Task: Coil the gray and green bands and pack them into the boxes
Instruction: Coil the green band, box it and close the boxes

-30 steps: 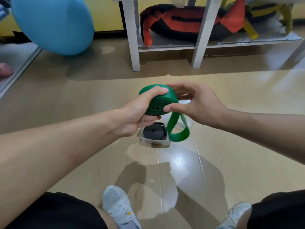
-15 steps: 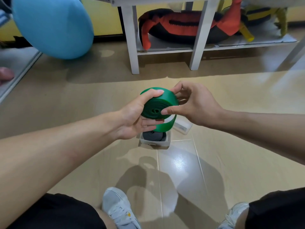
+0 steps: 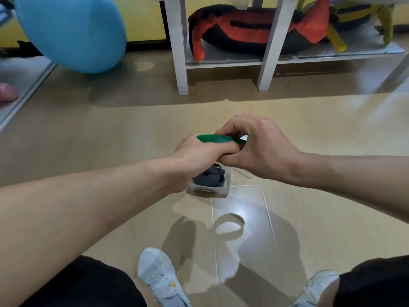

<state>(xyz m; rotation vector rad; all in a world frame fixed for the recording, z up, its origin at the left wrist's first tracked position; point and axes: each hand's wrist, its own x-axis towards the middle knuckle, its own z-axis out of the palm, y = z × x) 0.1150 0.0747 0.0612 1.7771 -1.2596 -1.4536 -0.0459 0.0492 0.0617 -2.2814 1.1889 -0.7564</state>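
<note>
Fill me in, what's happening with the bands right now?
A person holds the coiled green band between the left hand and right hand, above the floor. Below, the gray band already sits coiled in a clear box. A second clear box shows only partly behind the right hand.

Blue ball [image 3: 73, 32] upper left; white shelf [image 3: 223, 60] top centre holding red-black bag [image 3: 254, 29]; white sneakers [image 3: 161, 280] bottom.
</note>
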